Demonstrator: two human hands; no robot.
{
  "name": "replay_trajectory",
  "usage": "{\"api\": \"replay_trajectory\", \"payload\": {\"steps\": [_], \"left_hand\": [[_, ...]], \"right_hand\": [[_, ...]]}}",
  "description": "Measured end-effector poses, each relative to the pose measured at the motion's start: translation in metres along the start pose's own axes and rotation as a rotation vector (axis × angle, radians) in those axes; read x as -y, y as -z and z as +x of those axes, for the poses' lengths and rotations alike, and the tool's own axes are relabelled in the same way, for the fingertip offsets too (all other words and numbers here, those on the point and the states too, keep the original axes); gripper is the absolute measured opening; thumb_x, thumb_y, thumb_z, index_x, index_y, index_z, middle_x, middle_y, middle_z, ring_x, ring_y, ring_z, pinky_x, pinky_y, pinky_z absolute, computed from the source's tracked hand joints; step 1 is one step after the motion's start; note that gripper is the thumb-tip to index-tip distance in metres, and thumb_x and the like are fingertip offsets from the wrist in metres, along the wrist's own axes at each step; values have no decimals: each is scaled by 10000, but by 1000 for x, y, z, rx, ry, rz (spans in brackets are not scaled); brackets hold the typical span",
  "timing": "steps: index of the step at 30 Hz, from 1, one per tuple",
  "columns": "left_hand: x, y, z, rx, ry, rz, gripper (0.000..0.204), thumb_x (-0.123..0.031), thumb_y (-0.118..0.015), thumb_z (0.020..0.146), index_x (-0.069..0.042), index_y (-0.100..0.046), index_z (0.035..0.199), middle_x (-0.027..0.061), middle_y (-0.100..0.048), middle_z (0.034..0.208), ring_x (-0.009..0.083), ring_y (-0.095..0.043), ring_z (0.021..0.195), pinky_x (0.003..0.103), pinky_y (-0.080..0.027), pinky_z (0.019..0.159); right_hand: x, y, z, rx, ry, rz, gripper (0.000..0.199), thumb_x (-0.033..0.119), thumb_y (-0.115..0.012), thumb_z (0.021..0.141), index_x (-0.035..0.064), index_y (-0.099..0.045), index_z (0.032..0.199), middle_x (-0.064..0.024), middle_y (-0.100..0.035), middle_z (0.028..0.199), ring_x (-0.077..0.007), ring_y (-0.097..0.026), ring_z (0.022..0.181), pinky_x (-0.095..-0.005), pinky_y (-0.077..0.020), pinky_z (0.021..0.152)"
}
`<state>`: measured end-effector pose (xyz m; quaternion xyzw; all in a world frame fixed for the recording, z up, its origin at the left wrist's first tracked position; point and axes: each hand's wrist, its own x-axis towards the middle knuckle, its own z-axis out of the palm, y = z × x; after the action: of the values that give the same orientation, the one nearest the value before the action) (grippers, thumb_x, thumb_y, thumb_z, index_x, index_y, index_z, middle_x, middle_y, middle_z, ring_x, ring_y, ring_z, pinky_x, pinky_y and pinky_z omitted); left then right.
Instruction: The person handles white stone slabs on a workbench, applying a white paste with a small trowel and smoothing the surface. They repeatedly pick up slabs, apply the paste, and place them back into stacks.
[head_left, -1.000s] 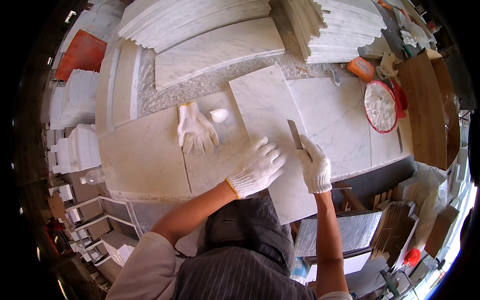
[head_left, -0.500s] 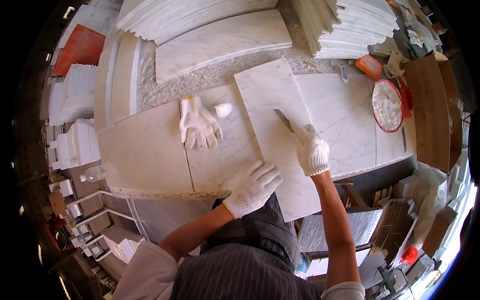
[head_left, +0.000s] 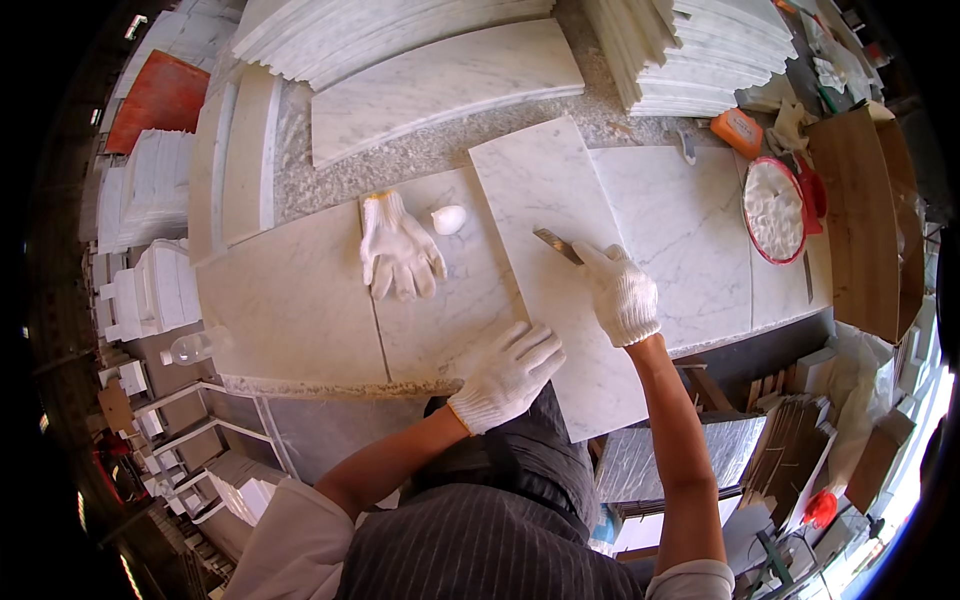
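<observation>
My right hand (head_left: 618, 293), in a white knit glove, is closed round a thin flat metal blade (head_left: 558, 245) that looks like a putty knife or scraper. The blade points up and left over a long grey-veined white marble slab (head_left: 535, 180). This slab lies at a slant across other slabs, its near end jutting past the bench edge. My left hand (head_left: 508, 375), also gloved, lies flat with its fingers out against the slab's left edge. A spare white glove (head_left: 400, 250) and a small white lump (head_left: 449, 219) are to the left of the slab.
Marble stacks (head_left: 700, 60) stand at the back, with a single marble piece (head_left: 450, 85) between them. On the right are a red-rimmed tub of white paste (head_left: 774, 212), an orange box (head_left: 738, 132) and a cardboard box (head_left: 855, 220). A clear bottle (head_left: 190, 348) lies far left.
The blade in my right hand has turned, showing more of its flat face, and its tip has shifted a little left and down. My left hand stays in place.
</observation>
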<state>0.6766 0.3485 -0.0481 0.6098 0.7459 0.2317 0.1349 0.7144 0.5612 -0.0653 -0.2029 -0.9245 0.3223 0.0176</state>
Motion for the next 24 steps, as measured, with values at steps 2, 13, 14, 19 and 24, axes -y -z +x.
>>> {"api": "replay_trajectory", "payload": {"steps": [2,13,14,19,24], "left_hand": [[0,0,0,0,-7,-7,285,-122,-648,768,-19,-673,1032,114,-583,1181,280,-523,1161,443,-403,1027],[-2,-2,-1,17,17,2,313,-136,-655,768,-33,-674,1064,99,-580,1203,278,-507,1207,440,-387,1057],[-2,-2,-1,21,18,1,315,-137,-654,769,-34,-673,1066,99,-579,1204,278,-506,1209,440,-387,1057],[-1,-4,-4,18,18,7,303,-131,-649,776,-31,-673,1061,100,-579,1199,276,-503,1210,440,-387,1057],[-1,-6,-4,6,13,9,292,-128,-645,780,-23,-669,1052,100,-579,1194,276,-506,1201,439,-392,1051]], "right_hand": [[-4,-1,6,-37,-16,41,360,83,-548,883,129,-636,1229,-139,-626,895,-321,-639,791,-395,-512,671],[-11,2,11,8,75,68,330,100,-575,881,129,-654,1200,-148,-612,895,-333,-623,778,-392,-502,670],[-11,2,10,26,81,42,324,101,-575,881,127,-657,1194,-149,-610,892,-330,-623,775,-390,-500,667],[-12,3,11,24,127,48,309,96,-573,882,127,-667,1175,-148,-601,878,-317,-619,760,-386,-495,655],[-12,4,9,20,135,28,309,83,-567,885,118,-667,1175,-142,-597,871,-313,-616,755,-380,-495,657]]}}
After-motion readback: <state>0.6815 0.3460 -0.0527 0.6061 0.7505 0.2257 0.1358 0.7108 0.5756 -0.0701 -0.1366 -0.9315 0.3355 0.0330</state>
